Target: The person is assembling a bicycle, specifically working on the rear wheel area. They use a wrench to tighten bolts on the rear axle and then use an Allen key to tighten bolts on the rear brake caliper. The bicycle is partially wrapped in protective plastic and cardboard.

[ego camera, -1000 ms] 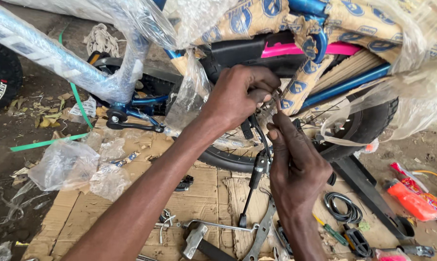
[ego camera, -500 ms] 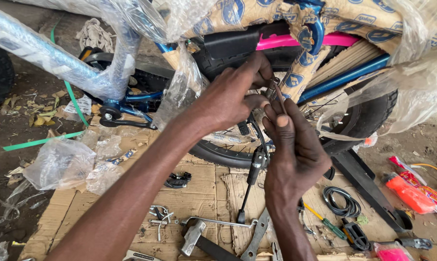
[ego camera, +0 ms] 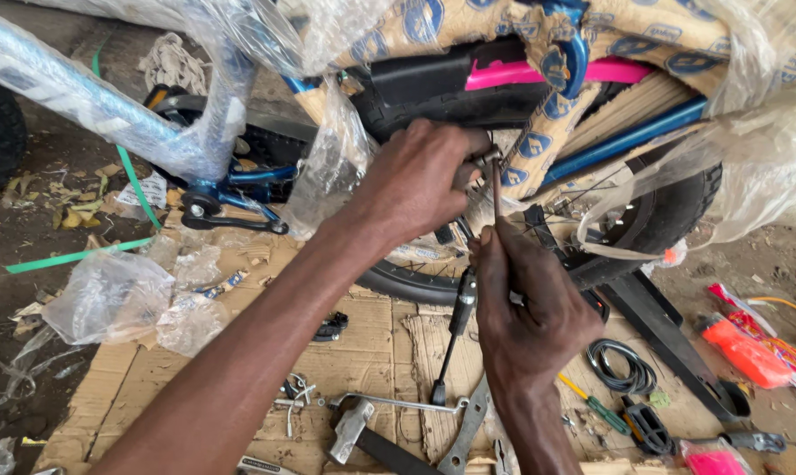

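Your left hand (ego camera: 420, 180) is up against the bike, fingers pinched on a small metal fitting (ego camera: 486, 157) at the top of a thin rusty rod (ego camera: 496, 189), right under the black saddle (ego camera: 442, 84) with the pink strip. Your right hand (ego camera: 530, 308) sits just below, fingertips closed round the lower end of that same rod. Hands are close together, one above the other, both clamped on the rod assembly; they don't touch.

Behind both hands: black rear tyre (ego camera: 653, 220) and spokes, frame wrapped in printed cardboard (ego camera: 503, 26) and clear plastic film (ego camera: 759, 149). Left of your left hand: blue wrapped frame tube (ego camera: 81, 97) and the crank arm (ego camera: 231, 220).

Below your hands, on the flattened cardboard sheet (ego camera: 372, 343): a black-handled tool (ego camera: 455, 330) lies just left of your right wrist, a flat wrench (ego camera: 464, 435) is near the wrist's lower left, and a metal bracket (ego camera: 350, 431) sits further left. Right of your right hand: coiled black cable (ego camera: 622, 365), green-handled screwdriver (ego camera: 596, 405), black pedal (ego camera: 649, 427), orange reflector package (ego camera: 745, 347). Crumpled plastic (ego camera: 108, 295) and a green strap (ego camera: 73, 255) lie well left of your forearm.
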A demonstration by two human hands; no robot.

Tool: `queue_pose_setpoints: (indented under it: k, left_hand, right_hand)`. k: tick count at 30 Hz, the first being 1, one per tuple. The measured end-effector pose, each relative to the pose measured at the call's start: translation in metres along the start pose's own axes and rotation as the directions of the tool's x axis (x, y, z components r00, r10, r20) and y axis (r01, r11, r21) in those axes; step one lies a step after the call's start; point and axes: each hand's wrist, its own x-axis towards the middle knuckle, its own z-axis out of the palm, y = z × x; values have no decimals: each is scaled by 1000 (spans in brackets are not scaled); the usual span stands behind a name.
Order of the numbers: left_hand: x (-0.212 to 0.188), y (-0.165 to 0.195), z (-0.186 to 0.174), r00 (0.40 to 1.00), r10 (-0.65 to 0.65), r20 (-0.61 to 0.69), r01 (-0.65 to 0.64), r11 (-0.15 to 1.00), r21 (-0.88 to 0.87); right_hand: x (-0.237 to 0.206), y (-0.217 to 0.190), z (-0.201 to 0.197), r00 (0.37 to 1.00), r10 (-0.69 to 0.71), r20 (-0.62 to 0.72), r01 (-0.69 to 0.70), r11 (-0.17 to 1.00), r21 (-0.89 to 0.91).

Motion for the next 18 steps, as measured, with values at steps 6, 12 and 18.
queue_pose_setpoints:
  k: [6,12,18]
  left_hand:
    - [4,-14,7,942,323,-95,-309,941,135]
    - [17,-20,1,995,84,61,-81,995,-58]
    - [19,-14,-8,995,83,60,-81,996,-37]
  right_hand:
    - [3,-15,-14,991,100,90,-107,992,69]
    - [17,-11,-10,969,151,195,-133,986,-103]
    - [26,0,-6,979,-50,199,70,993,-97]
